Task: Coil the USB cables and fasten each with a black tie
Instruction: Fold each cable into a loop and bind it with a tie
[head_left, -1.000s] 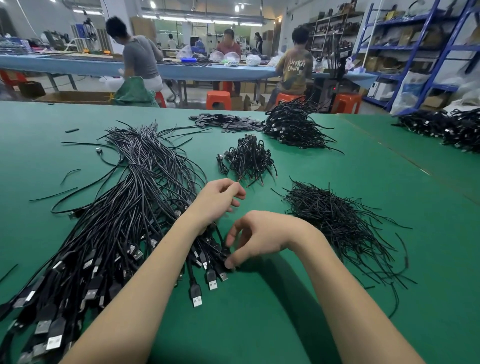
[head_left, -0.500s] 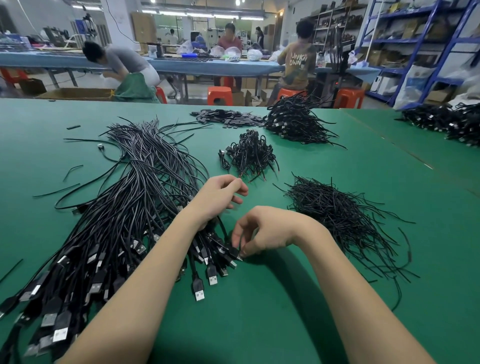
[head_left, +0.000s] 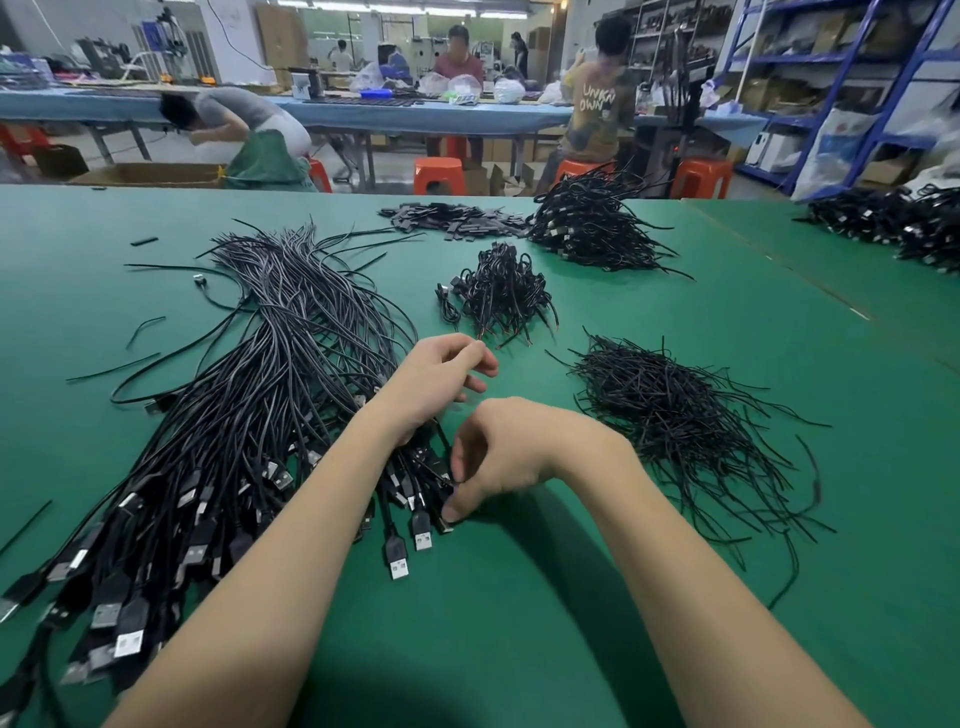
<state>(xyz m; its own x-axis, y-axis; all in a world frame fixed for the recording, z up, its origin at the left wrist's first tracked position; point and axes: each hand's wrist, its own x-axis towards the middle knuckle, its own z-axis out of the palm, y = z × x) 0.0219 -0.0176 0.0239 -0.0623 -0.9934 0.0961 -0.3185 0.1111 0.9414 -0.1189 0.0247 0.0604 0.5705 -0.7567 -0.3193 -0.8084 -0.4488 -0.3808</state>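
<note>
A long bundle of loose black USB cables (head_left: 270, 395) fans across the green table (head_left: 519, 623), with the plugs toward me. My right hand (head_left: 504, 457) pinches one USB plug (head_left: 445, 514) at the bundle's right edge, fingertips pointing down. My left hand (head_left: 441, 376) lies over the cables just behind it, fingers curled and thumb against forefinger; whether it holds anything is hidden. A heap of thin black ties (head_left: 675, 415) lies to the right of both hands. A small pile of coiled, tied cables (head_left: 501, 293) sits beyond my left hand.
A bigger heap of coiled cables (head_left: 592, 228) and a flat pile of black pieces (head_left: 452, 215) lie at the far edge. More cable heaps (head_left: 893, 223) cover the table on the right. Stray ties (head_left: 119, 366) lie at left. People work at a blue bench (head_left: 441, 114) behind.
My right hand's fingers have closed down on a plug at the bundle's edge. My left hand has barely moved. A person in the background has bent over.
</note>
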